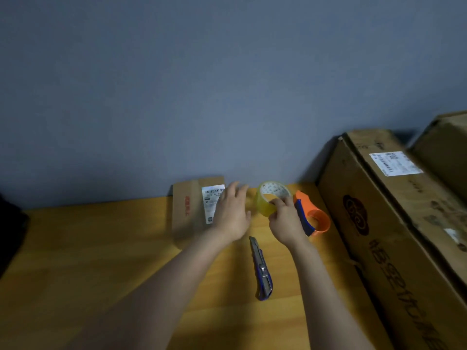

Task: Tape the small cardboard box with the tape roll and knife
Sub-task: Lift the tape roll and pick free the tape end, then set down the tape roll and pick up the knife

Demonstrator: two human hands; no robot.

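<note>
Gripping tape roll [271,201], right hand [286,223]

Wooden table [101,261]: wide bare stretch at left and near edge, open to approach. Back: grey wall [177,84] closes off the far side. Right: large cardboard carton [379,236] runs along the table's edge, a second carton [444,147] behind it; no passage there. Centre: utility knife [261,270] lies lengthwise between the forearms. Small cardboard box [189,210] sits against the wall; orange tape dispenser [313,215] occupies the gap beside the large carton. Dark object [10,228] at far left edge, unclear.
</note>
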